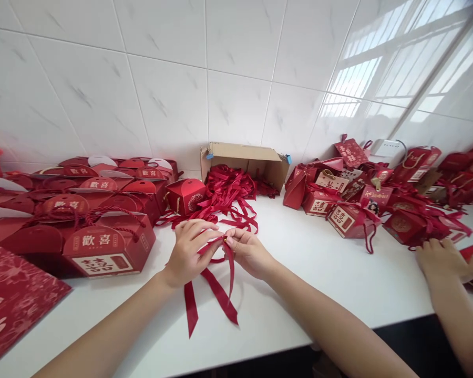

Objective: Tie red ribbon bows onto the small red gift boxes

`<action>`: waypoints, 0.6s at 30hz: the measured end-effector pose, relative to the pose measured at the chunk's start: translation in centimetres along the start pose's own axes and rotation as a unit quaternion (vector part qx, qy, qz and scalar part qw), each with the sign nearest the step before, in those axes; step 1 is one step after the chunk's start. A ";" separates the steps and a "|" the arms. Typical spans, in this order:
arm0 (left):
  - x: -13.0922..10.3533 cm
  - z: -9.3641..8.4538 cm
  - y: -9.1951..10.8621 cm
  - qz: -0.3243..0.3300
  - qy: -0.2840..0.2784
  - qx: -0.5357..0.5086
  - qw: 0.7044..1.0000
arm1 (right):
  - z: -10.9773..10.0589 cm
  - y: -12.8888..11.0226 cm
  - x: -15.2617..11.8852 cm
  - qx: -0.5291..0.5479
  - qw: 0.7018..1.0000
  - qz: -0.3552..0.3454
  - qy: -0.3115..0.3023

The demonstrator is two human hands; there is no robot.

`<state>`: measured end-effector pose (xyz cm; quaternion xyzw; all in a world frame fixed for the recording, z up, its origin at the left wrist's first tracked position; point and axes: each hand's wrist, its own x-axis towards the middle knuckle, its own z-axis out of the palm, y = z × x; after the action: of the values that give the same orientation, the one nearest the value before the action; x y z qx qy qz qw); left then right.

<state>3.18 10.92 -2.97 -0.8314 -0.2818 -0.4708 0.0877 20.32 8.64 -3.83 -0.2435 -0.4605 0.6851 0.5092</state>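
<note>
Red satin ribbon [219, 296] is pinched between my two hands above the white table, its cut ends hanging down toward me. My left hand [189, 253] is closed on the ribbon from the left, fingers bent over it. My right hand [249, 251] grips it with thumb and fingertips, close to the left hand. A small gold-coloured spot shows at the right fingertips; what it is I cannot make out. Just beyond my hands, a heap of loose red ribbons [226, 186] spills from an open cardboard box [244, 152] lying against the wall.
Rows of red gift boxes [102, 244] with rope handles fill the left side, beside a red printed bag or sheet [16, 299]. One small red box [187, 195] stands by the ribbons. Ribbon-tied boxes [349, 218] sit right. Another person's hand [443, 262] rests at far right.
</note>
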 end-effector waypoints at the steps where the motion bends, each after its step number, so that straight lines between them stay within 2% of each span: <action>1: -0.1 0.0 -0.2 0.009 0.000 0.006 1.000 | 0.1 0.1 0.0 0.018 1.000 0.015 0.005; 6: -0.1 0.0 -0.8 0.040 -0.003 0.065 0.997 | 0.3 0.4 -0.2 0.068 0.996 0.054 0.011; 11: 0.0 0.1 0.0 0.044 0.018 0.101 0.994 | 0.7 0.6 -0.4 0.068 0.997 0.041 0.016; 14: -0.3 0.1 0.9 -0.001 0.017 0.093 0.996 | 1.1 1.0 -0.6 0.069 0.997 0.011 0.027; 18: -0.4 0.6 1.9 -0.096 0.006 0.058 0.994 | 1.2 1.7 -0.9 0.049 0.997 -0.028 0.059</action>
<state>4.49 9.38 -3.42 -0.7910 -0.3870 -0.4649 0.0918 18.89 7.24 -4.88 -0.2454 -0.4026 0.6767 0.5656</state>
